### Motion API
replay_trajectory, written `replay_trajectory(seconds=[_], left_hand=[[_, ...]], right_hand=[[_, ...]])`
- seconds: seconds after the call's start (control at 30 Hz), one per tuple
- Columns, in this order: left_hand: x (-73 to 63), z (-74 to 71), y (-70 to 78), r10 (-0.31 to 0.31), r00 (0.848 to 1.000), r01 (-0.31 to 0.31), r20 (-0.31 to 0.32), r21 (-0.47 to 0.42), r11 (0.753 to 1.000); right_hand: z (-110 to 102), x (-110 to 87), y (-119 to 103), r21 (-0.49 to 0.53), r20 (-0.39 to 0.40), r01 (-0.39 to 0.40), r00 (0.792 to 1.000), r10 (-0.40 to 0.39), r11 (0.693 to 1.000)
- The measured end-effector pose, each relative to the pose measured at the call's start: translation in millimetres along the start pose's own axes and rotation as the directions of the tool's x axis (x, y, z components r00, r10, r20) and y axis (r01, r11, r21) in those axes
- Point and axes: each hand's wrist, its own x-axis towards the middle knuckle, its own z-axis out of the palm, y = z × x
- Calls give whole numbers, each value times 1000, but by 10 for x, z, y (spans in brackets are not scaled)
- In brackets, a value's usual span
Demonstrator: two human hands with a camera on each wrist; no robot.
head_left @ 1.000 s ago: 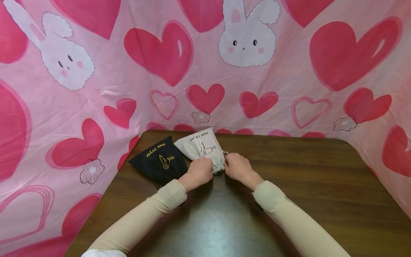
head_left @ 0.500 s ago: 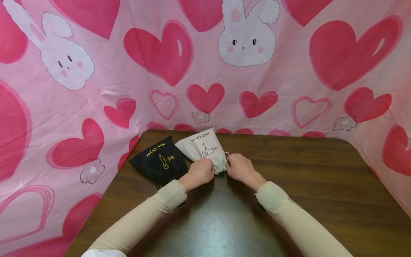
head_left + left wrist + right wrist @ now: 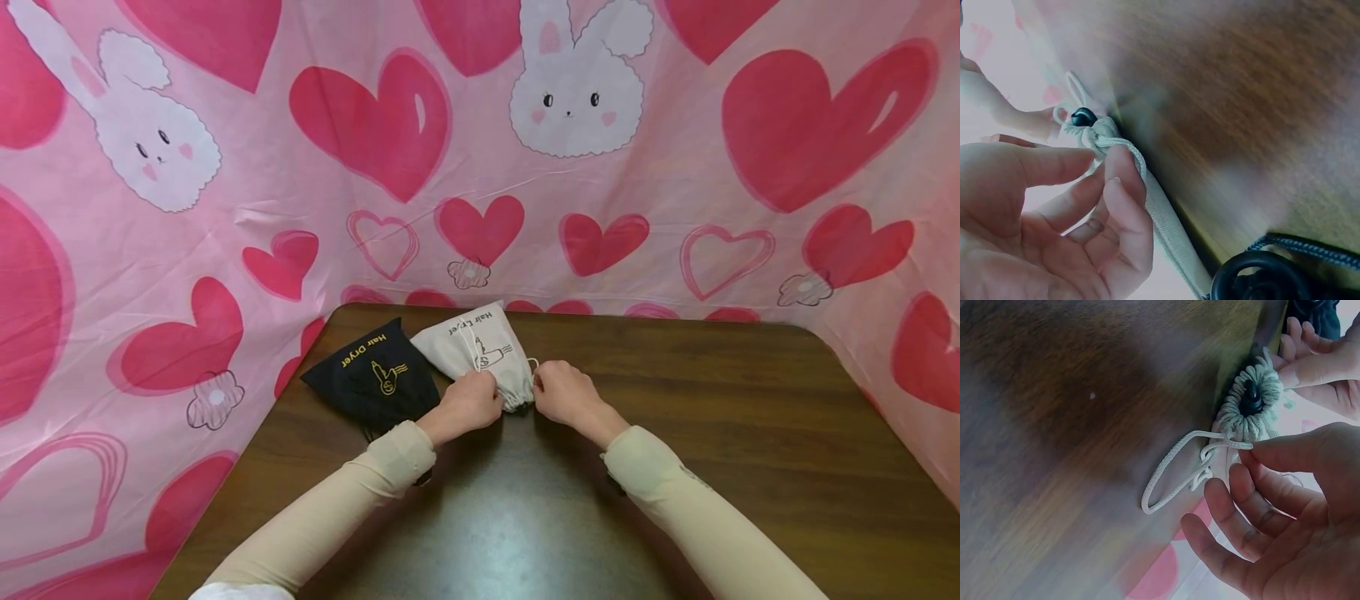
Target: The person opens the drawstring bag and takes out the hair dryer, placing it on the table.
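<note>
A white drawstring bag [image 3: 457,343] printed "Hair Dryer" lies at the back of the table, its gathered mouth towards me. My left hand [image 3: 468,404] pinches the drawstring at the left side of that mouth. At its right side, my right hand [image 3: 567,393] pinches the white drawstring [image 3: 1166,459] between thumb and forefinger, and a loop of it hangs free. The mouth is cinched into tight ruffles, with a black tip [image 3: 1252,399] poking out of the middle. Left of it lies a black drawstring bag [image 3: 363,375] with gold "Hair Dryer" print.
The brown wooden table [image 3: 720,417] has rounded back corners. A pink cloth [image 3: 630,187] with hearts and rabbits hangs behind and along both sides. In the left wrist view, a black ring [image 3: 1260,262] and dark cord [image 3: 1310,247] show low on the right.
Both hands and the white bag have shifted slightly to the right and towards me. My right hand stands a little farther from the left. The black bag has stayed put.
</note>
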Motion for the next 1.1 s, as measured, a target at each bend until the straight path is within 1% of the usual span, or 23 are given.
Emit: replay_trajectory(seconds=[0.07, 0.17, 0.23, 0.3, 0.43, 0.53, 0.63, 0.73, 0.93, 1.1], left_hand=[[-79, -92, 96, -7, 1000, 7, 11, -10, 1000], [-242, -260, 283, -12, 1000, 12, 9, -34, 999], [-348, -380, 416, -30, 999, 31, 28, -60, 998], [-402, -414, 471, -35, 999, 37, 25, -73, 997], [-420, -401, 483, -45, 999, 47, 28, -81, 996], [-407, -372, 454, -30, 999, 31, 15, -92, 995], [-409, -362, 444, -13, 1000, 13, 4, -121, 993], [-421, -362, 453, -9, 1000, 9, 1, -142, 990], [-437, -333, 466, 1, 1000, -4, -23, -109, 994], [-455, -320, 470, 11, 1000, -14, -26, -119, 993]], right_hand=[[-4, -4, 8, 1, 0, 2, 1000, -2, 1000], [-7, -11, 16, 2, 2, 0, 1000, 0, 1000], [-9, -16, 22, 3, 6, -2, 1000, 2, 1000], [-12, -21, 27, 3, 9, -4, 1000, 4, 1000], [-19, -33, 36, 7, 16, -3, 1000, 3, 1000], [-25, -44, 42, 15, 20, -4, 1000, 4, 1000], [-33, -55, 51, 26, 25, -6, 1000, 6, 1000], [-38, -69, 57, 35, 33, -6, 999, 5, 999], [-41, -87, 55, 44, 39, -4, 999, 2, 999], [-50, -107, 48, 61, 41, -8, 999, 6, 998]])
